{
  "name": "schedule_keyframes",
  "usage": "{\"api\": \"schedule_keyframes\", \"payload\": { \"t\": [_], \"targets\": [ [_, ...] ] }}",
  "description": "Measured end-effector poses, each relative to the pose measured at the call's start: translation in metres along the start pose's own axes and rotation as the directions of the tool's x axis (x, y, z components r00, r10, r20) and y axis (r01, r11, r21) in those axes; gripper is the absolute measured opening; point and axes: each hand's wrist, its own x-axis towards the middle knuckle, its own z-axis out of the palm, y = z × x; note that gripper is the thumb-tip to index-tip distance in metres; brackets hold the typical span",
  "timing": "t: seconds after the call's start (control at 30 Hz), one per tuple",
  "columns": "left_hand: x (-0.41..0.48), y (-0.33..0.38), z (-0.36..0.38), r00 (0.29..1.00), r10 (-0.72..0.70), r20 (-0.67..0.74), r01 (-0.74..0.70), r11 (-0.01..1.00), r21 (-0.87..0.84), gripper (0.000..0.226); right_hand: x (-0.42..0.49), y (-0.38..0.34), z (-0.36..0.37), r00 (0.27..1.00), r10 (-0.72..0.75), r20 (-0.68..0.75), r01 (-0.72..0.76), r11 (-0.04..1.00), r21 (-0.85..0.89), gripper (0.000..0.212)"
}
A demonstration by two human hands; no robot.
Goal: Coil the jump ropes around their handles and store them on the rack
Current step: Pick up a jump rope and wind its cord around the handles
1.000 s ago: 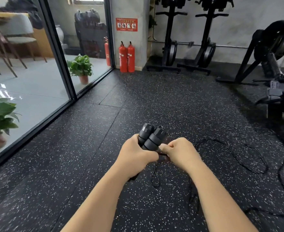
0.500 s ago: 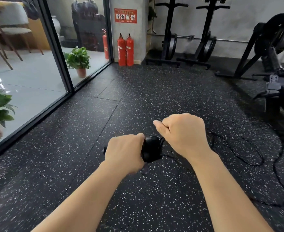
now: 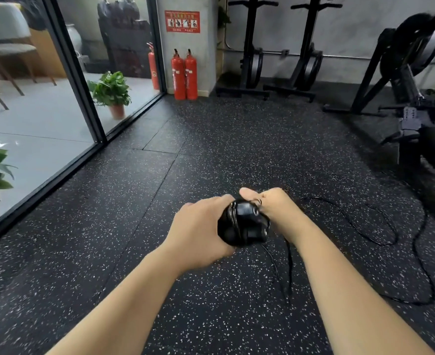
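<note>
Gym; rubber flooring point(image 3: 237, 149), rowing machines point(image 3: 252, 65)

Two bare forearms, no sleeves in view, left hand point(image 3: 201, 231), right hand point(image 3: 279, 212) with a ring

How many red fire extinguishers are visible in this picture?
3. Two extinguishers stand side by side on the floor below the red sign. A third stands left of them, behind the glass. Others may be hidden.

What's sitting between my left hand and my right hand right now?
In the head view, the black jump rope handles, gripped by the left hand; the right hand pinches the black cord.
</note>
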Motion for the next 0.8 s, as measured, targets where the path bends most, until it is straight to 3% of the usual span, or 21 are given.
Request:
{"api": "schedule_keyframes", "payload": {
  "t": [0.17,0.27,0.6,0.7,0.8],
  "targets": [
    [0.012,-0.006,-0.003,0.917,-0.398,-0.015,0.386,0.898,-0.212,0.037,-0.002,0.005,0.015,0.989,0.149,-0.017,-0.149,0.964,-0.222,0.03],
    [0.016,-0.014,-0.002,0.857,-0.516,-0.004,0.494,0.822,-0.282,0.034,-0.007,0.002,0.019,0.985,0.146,-0.094,-0.162,0.968,-0.193,0.043],
    [0.017,-0.045,-0.008,0.715,-0.699,0.012,0.644,0.652,-0.4,0.029,-0.021,-0.007,0.026,0.983,-0.011,-0.183,-0.071,0.898,-0.434,0.043],
    [0.016,-0.052,-0.01,0.684,-0.729,-0.007,0.684,0.645,-0.34,0.03,-0.036,-0.018,0.024,0.986,-0.039,-0.165,-0.051,0.861,-0.506,0.044],
    [0.017,-0.052,-0.01,0.678,-0.735,-0.021,0.718,0.667,-0.199,0.031,-0.06,-0.039,0.027,0.988,-0.134,-0.071,0.064,0.79,-0.609,0.049]
  ]
}}
